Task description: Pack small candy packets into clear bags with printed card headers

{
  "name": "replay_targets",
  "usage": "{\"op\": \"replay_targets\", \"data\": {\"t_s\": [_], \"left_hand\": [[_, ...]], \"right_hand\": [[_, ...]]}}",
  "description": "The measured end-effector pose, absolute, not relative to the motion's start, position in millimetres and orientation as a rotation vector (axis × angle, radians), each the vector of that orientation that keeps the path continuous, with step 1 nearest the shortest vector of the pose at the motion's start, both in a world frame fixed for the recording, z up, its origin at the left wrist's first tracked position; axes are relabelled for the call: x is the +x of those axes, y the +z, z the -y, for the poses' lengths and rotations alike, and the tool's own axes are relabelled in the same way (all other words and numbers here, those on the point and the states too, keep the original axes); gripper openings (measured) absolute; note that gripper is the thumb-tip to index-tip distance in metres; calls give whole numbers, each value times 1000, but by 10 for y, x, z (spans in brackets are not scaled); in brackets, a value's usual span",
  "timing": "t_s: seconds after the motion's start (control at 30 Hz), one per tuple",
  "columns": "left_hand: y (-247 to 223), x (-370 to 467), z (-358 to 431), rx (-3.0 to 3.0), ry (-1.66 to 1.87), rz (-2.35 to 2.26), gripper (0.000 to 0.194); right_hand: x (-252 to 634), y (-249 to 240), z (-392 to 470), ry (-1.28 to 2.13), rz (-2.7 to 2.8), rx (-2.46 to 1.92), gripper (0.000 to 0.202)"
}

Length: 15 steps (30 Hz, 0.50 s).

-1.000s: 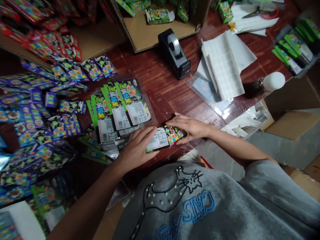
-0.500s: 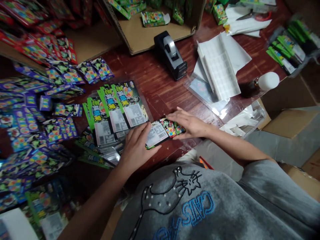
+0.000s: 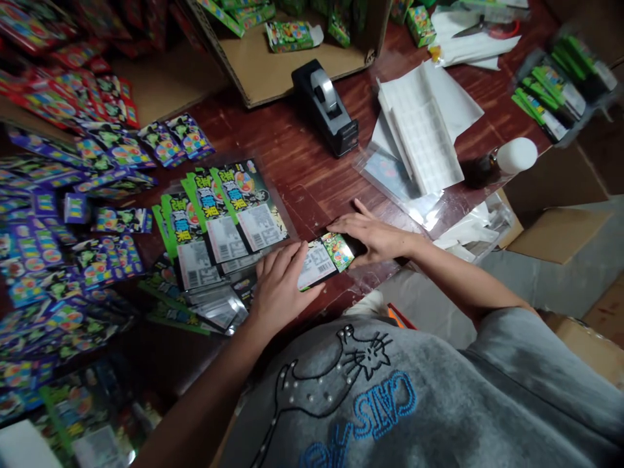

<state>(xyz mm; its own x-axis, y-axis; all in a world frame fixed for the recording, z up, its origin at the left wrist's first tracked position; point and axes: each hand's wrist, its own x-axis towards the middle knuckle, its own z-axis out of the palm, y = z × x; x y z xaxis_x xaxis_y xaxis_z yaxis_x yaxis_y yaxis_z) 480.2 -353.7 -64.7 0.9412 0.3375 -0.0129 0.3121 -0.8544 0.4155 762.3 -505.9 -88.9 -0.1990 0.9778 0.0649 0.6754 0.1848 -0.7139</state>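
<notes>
My left hand (image 3: 281,281) lies over a black-and-green printed packet (image 3: 316,263) with a white barcode label, its fingers and thumb around the near end. At the packet's right end sits a small green candy box (image 3: 338,251). My right hand (image 3: 375,238) holds this box between fingers and thumb, covering its right side; something dark shows under the palm. Left of my hands, several similar printed packets (image 3: 251,201) lie overlapped in clear sleeves. How far the box sits inside the packet is hard to tell.
A black tape dispenser (image 3: 325,107) stands behind my hands, near a carton (image 3: 263,78) of green boxes. White sheets (image 3: 422,130) and a white-capped bottle (image 3: 517,157) are to the right. Purple candy boxes (image 3: 110,260) heap up at left; red packs (image 3: 114,97) lie behind them.
A red box that lay between the label and the green box no longer shows; the green box now sits against the label. My left hand has shifted slightly right. The view has moved a little.
</notes>
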Motion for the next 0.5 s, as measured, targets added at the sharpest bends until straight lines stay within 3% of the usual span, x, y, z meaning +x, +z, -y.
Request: {"op": "replay_targets", "data": {"t_s": [0.23, 0.5], "left_hand": [[-666, 4833, 3587, 2770, 234, -438, 77], [-630, 4921, 3501, 2754, 481, -619, 85]], "right_hand": [[7661, -687, 4767, 735, 2147, -1435, 72], [7827, -449, 4654, 451, 2031, -1569, 81]]}}
